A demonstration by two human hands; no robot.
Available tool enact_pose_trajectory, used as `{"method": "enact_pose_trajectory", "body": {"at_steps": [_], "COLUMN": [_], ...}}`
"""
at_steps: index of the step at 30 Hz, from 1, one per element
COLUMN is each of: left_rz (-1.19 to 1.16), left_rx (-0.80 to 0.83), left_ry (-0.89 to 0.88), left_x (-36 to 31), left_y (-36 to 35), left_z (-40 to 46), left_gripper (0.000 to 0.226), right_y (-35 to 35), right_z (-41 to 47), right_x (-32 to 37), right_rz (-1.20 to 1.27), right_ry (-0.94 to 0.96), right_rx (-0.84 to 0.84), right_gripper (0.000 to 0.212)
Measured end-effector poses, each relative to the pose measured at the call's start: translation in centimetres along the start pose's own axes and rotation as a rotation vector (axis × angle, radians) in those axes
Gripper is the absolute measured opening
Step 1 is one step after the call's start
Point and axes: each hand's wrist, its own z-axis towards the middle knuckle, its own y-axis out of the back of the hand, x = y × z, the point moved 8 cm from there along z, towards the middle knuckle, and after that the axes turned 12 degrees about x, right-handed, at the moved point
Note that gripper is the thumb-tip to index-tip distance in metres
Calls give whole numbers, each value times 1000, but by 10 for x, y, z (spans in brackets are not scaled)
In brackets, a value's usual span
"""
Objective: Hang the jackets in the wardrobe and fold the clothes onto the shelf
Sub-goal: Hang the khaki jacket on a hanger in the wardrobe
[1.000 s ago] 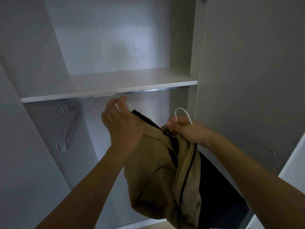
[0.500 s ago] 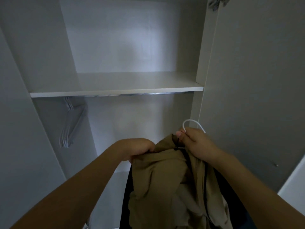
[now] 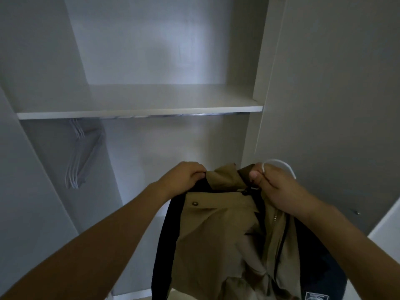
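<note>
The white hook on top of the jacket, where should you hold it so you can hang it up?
Hold the neck of the white hook, low down where the right hand already pinches it against the jacket collar, coming from below. That probably leaves the open curve on top free to slip over the rail under the shelf.

I count one tan jacket (image 3: 220, 230) with black trim, gripped by my two hands: my left hand (image 3: 184, 179) at its collar, my right hand (image 3: 275, 187) on the one white hanger (image 3: 279, 166) it hangs from. One shelf (image 3: 140, 109) crosses the wardrobe. Under the shelf's left end hangs one bunch of white hangers (image 3: 79, 156), about four; I cannot count them exactly.
</note>
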Motion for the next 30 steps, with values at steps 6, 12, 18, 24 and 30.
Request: {"method": "enact_pose_trajectory", "body": {"at_steps": [6,12,18,24,30], "left_rz": [-160,-283,-29,-34,194], "left_rx": [-125,-234,-315,307,172], "left_ry": [-117,-146,59,131,60], "left_x": [-52,-65,-72,-79,-77], "left_y": [40,67,68,-11,-3], "left_z": [17,15,1,-24,-36], "left_gripper": [20,16,20,26,35], "right_y": [8,21,13,-15,-18], "right_z": [11,18,32,47,52], "right_x": [6,-3,-16,-37,-49], "right_rz": [-197,252,318,495,331], "right_ry": [-20,-166,-275,-322,-374], "right_rx": [-25,-102,-262,-265,-83], "right_gripper": [28,43,42,37,39]}}
